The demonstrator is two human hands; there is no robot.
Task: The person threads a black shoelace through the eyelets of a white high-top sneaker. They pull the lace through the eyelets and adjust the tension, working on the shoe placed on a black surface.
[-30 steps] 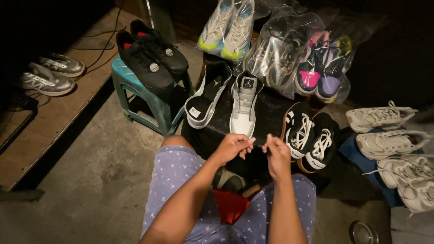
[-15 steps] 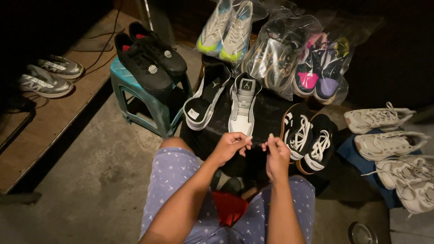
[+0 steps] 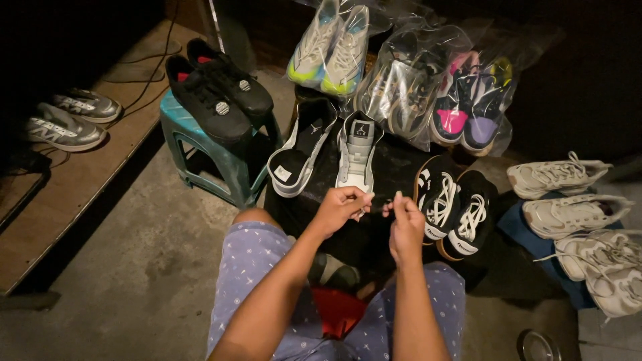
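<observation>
Nearest to us, our knees in pale violet patterned trousers (image 3: pixel 247 267) frame a red object (image 3: pixel 338 311) and a dark shoe (image 3: pixel 331 271) low between the legs; we cannot tell more of either in the shadow.

Just above them our left hand (image 3: pixel 341 208) and right hand (image 3: pixel 406 227) meet close together. Both are pinched narrow, fingertips drawn tight on something thin and dark, seemingly a shoelace (image 3: pixel 382 204); it is too fine and dim for us to be sure, and we cannot tell which shoe it belongs to. The lace sits between the two grips, right in front of the toe of the grey-and-white high-top sneaker (image 3: pixel 356 150) lying on the dark box-like surface (image 3: pixel 394 174).

Beside that sneaker its partner lies tipped on its side, black lining showing (image 3: pixel 301 150). To the right stand two black low shoes with white laces (image 3: pixel 455 207), already laced. We judge the lacing work only partly done: the high-top pair looks unfinished.

Farther left, a pair of black sneakers (image 3: pixel 217 90) rests on a teal plastic stool (image 3: pixel 224 160); grey trainers (image 3: pixel 67 120) sit on a wooden step (image 3: pixel 80 194). At the right lie cream chunky trainers (image 3: pixel 568 200). Farthest off, shoes in clear plastic bags (image 3: pixel 435 87) and a neon-soled pair (image 3: pixel 331 47).
</observation>
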